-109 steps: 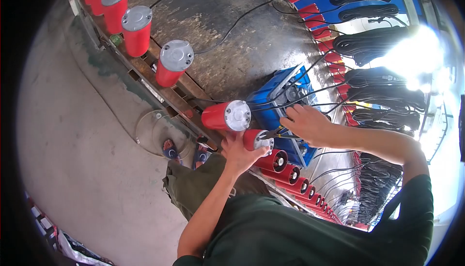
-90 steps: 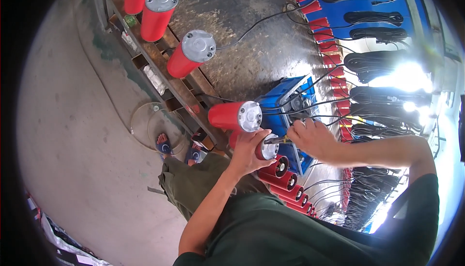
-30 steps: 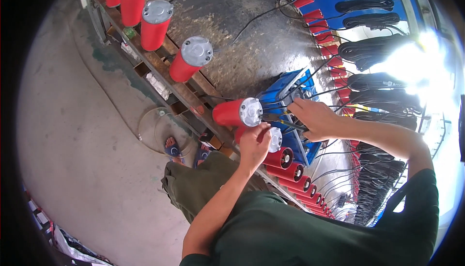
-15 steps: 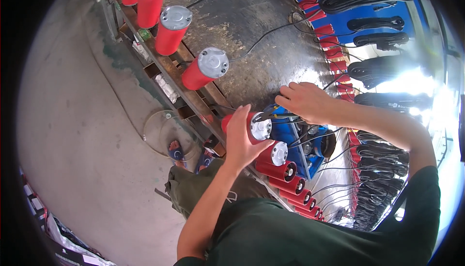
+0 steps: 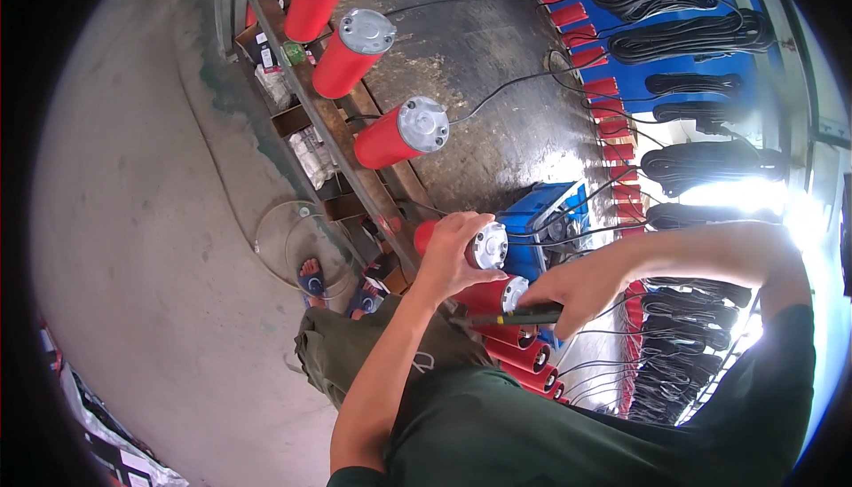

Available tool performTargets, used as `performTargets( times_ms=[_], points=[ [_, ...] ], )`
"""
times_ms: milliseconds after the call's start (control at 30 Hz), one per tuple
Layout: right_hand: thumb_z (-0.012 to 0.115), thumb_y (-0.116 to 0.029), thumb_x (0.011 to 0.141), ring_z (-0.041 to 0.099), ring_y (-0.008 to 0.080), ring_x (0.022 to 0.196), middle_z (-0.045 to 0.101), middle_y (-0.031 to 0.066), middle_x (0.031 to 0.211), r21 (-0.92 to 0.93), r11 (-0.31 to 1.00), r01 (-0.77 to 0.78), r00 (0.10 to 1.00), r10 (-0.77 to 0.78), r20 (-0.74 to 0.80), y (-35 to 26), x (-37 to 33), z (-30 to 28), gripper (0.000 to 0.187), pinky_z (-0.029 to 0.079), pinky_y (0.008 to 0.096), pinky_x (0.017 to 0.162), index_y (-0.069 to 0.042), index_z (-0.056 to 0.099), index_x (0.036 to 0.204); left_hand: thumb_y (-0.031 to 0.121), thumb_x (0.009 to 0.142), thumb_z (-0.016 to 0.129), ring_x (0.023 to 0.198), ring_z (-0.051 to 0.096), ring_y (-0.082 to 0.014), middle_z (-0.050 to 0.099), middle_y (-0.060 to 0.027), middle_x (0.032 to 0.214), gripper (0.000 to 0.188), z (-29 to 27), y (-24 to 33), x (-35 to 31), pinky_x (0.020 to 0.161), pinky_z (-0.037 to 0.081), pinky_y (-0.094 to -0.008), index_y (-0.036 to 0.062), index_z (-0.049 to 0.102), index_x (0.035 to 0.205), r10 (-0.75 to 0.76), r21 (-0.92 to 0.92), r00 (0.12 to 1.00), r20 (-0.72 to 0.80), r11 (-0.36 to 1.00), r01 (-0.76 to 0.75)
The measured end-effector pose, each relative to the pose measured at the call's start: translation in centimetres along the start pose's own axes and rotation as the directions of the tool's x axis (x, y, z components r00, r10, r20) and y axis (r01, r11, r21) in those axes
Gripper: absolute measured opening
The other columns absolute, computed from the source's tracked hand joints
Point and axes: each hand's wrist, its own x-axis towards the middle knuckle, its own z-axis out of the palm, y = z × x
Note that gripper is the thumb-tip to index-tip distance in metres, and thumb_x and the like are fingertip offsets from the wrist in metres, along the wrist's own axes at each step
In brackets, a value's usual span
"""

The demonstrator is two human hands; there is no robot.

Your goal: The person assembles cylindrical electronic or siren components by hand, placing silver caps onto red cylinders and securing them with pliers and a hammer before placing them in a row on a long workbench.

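My left hand (image 5: 448,261) is closed around a red cylinder whose round grey metal end cap (image 5: 489,246) faces right. Its fingers lie along the upper side and the thumb along the lower side. My right hand (image 5: 581,292) grips what look like pliers (image 5: 524,317) with dark jaws and dark handles with a touch of yellow. Their jaws point left, over the row of cylinders nearer my body. Just under my left thumb, another capped red cylinder (image 5: 484,296) is partly covered by my right fingers and the tool.
More capped red cylinders (image 5: 388,144) stand along a metal-edged bench (image 5: 366,187); uncapped ones (image 5: 530,356) lie nearer me. A blue crate (image 5: 532,212) sits beyond my hands. Black cables run across to coiled cable bundles (image 5: 692,36) on the right. A thin hose (image 5: 257,246) loops on the floor.
My right hand has come down toward my body with the pliers, from beyond the cap to over the nearer cylinders. My left hand's fingers have closed more around its cylinder. The view has shifted slightly.
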Motion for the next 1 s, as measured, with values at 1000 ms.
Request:
performTargets(
  times_ms=[1000],
  points=[
    [0.067, -0.005, 0.083, 0.040, 0.0111, 0.054, 0.045, -0.0003, 0.067, 0.352, 0.933, -0.072, 0.924, 0.195, -0.328, 4.9, 1.2, -2.1, 0.016, 0.032, 0.0273, 0.047, -0.010, 0.052, 0.079, 0.028, 0.060, 0.100, 0.121, 0.061, -0.0372, 0.066, -0.0149, 0.125, 0.086, 0.3, -0.7, -0.1, 0.108, 0.046, -0.0479, 0.0101, 0.065, 0.136, 0.052, -0.004, 0.998, -0.024, 0.999, -0.052]
  ],
)
